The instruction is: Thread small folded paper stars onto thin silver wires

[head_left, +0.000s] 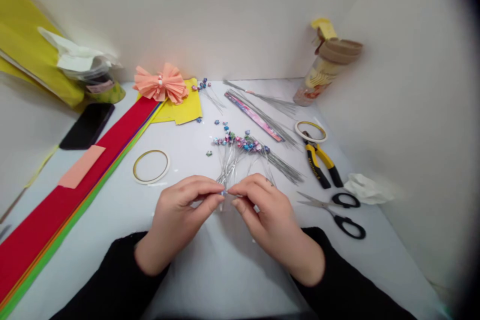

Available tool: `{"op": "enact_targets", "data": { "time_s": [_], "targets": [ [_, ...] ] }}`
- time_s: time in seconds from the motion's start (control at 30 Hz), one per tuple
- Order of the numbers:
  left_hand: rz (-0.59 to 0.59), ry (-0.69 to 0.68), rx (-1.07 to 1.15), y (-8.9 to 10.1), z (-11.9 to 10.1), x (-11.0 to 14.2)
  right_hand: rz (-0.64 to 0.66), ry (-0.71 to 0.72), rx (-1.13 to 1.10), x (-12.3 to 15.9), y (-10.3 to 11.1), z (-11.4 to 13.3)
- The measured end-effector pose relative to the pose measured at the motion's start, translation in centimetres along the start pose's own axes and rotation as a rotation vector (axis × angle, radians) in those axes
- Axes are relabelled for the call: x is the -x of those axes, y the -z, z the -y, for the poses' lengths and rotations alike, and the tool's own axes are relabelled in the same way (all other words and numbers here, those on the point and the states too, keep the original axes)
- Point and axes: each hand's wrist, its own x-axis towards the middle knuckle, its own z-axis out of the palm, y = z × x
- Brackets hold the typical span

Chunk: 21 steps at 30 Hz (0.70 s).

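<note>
My left hand (183,212) pinches a small blue folded paper star (224,192) between thumb and fingertips. Close by on the right, my right hand (268,215) is closed in a pinch on what looks like a thin wire (234,195), its end at the star. Just beyond my fingers lies a bunch of wire stems (229,160) topped with colourful paper stars (249,145). A bundle of bare grey wires (283,165) stretches to the right behind my right hand. A few loose stars (209,153) are scattered near the bunch.
Tape rolls (151,166) (311,131), pliers (322,162), scissors (335,210) and crumpled tissue (369,188) lie around. Long coloured paper sheets (75,212), a phone (87,126) and a peach bow (161,83) are left. A tumbler (326,72) stands back right; a paper strip (255,116) lies behind.
</note>
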Motion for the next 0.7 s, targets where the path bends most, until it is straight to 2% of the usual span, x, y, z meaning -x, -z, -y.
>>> {"op": "enact_targets", "data": {
  "time_s": [0.17, 0.33, 0.7],
  "targets": [
    [0.012, 0.042, 0.041, -0.07, -0.26, 0.19, -0.047, 0.056, 0.118, 0.34, -0.32, 0.03],
    [0.029, -0.051, 0.031, -0.32, -0.14, 0.23, -0.003, 0.134, 0.272, 0.24, -0.04, 0.37],
    [0.067, -0.116, 0.155, -0.47, 0.16, 0.37, 0.058, -0.116, -0.085, -0.4, 0.54, 0.58]
  ]
}}
